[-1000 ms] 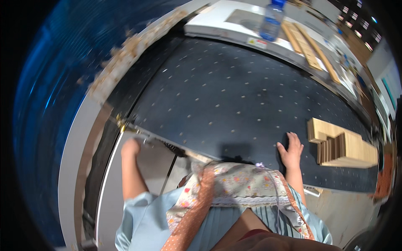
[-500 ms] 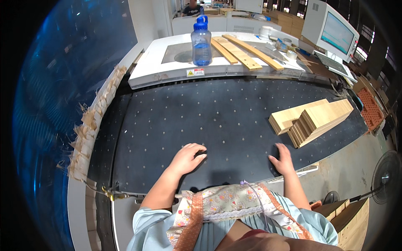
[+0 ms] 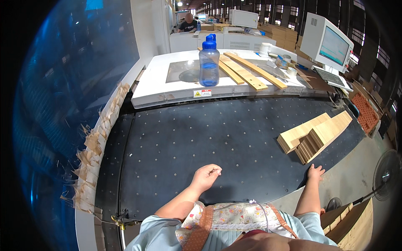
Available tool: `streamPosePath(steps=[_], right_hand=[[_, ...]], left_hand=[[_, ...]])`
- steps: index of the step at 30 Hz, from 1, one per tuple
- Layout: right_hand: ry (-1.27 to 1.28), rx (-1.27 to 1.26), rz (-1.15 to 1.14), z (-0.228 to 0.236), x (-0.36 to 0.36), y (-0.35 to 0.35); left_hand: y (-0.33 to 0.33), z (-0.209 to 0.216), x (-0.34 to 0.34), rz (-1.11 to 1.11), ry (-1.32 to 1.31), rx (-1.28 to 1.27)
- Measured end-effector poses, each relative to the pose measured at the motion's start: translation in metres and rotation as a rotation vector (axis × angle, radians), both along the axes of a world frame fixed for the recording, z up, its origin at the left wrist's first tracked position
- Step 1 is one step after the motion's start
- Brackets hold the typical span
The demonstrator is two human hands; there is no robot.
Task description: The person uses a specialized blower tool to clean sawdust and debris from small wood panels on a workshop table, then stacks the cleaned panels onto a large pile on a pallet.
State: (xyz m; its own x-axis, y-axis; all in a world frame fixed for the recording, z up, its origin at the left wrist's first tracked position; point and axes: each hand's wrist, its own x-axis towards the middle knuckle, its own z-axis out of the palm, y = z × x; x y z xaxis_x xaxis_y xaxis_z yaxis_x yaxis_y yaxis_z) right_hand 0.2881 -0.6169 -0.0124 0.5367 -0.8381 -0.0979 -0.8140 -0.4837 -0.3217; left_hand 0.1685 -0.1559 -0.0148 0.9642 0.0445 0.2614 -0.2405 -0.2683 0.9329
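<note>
My left hand hovers over the near middle of the black work table, its fingers curled in toward the thumb and nothing visible in them. At the table's near right edge is my right hand, fingers spread and empty. Just beyond it lies a stack of light wooden boards, set at a slant. Against the stack's left side rests another pile of boards. Small pale studs dot the table's dark surface.
Behind the table, a white machine top carries a blue-capped water bottle, several wooden strips and tape rolls. A monitor and keyboard stand right. A fan is at far right; a person sits in back.
My right hand has moved right, to the table's edge near the stacked boards. My left hand has curled its fingers and shifted slightly right. The whole view has tilted up.
</note>
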Motion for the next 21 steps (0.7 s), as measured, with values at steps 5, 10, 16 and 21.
streamPosePath(steps=[5, 10, 16, 21], right_hand=[[0.043, 0.029, -0.039, -0.014, 0.013, -0.027], [-0.014, -0.029, -0.014, -0.012, 0.009, -0.010], [-0.046, -0.017, -0.030, -0.006, 0.008, -0.005], [-0.060, -0.045, -0.042, -0.010, 0.011, -0.009]], left_hand=[[-0.012, 0.014, -0.002, -0.048, 0.133, 0.007], [-0.007, 0.005, -0.004, -0.047, 0.080, 0.029], [-0.004, 0.002, -0.005, -0.057, 0.049, -0.037], [-0.007, 0.001, -0.003, -0.055, 0.048, -0.031]])
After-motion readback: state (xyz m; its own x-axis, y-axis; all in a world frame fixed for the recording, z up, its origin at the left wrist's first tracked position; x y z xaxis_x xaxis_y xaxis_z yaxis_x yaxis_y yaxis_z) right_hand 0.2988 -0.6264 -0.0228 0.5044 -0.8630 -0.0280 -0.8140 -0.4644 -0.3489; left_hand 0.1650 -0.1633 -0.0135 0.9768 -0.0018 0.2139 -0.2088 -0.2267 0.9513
